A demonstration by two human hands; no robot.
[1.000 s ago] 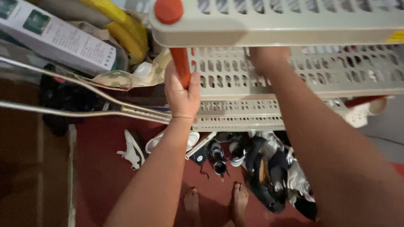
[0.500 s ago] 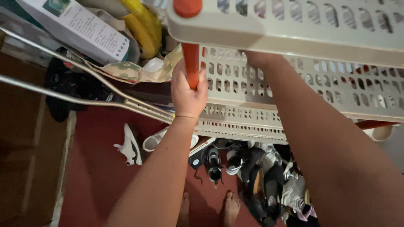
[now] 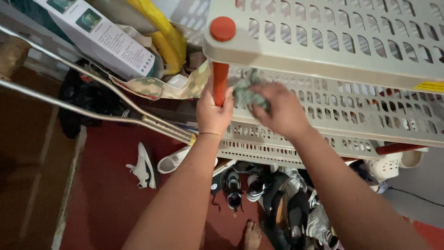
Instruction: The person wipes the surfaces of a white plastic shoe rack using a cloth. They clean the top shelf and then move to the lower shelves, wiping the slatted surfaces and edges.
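Orange upright rack post (image 3: 220, 83), gripped; crumpled green-grey cloth (image 3: 247, 92) just beside it.

One camera sits on the person's head and looks straight down. It is close to the grey rack (image 3: 333, 60), with the red floor (image 3: 111, 194) far below.

The right hand (image 3: 280, 111), a second ago reaching deep under the top shelf (image 3: 323, 51), has drawn back and now presses a crumpled greenish cloth (image 3: 247, 95) beside the orange post (image 3: 220, 85).
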